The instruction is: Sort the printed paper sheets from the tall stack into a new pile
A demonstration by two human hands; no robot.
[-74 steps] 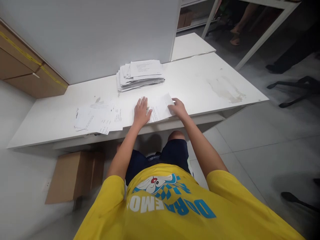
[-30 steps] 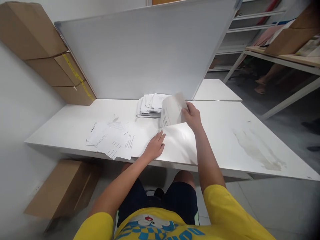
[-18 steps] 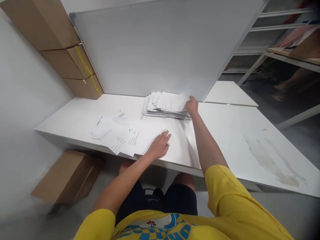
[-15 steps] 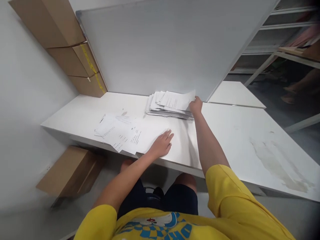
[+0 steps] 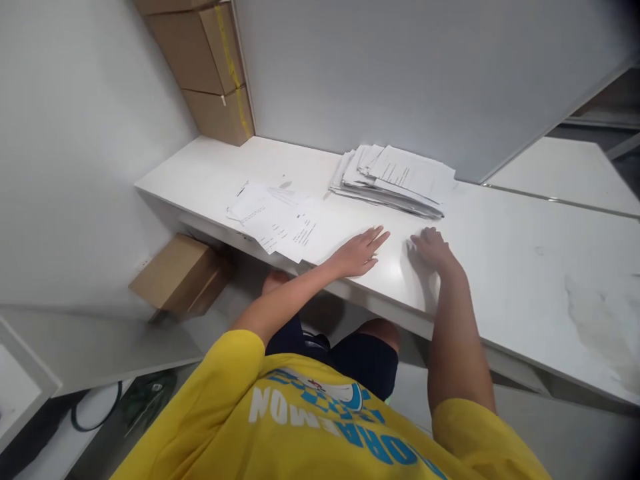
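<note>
My left hand lies flat and open on the white table, its fingers touching the right edge of a spread of loose printed sheets. My right hand rests on the bare tabletop just to the right, fingers curled down, holding nothing. A thick, untidy stack of printed papers sits further back against the white partition board, a short reach beyond both hands.
Stacked cardboard boxes stand at the table's far left corner. Another cardboard box lies on the floor under the table. A second white tabletop lies beyond the partition. A stain marks the table on the right.
My right hand carried a sheet to the back stack, let it go there and came back to the table near my left hand. The view has swung to the left.
</note>
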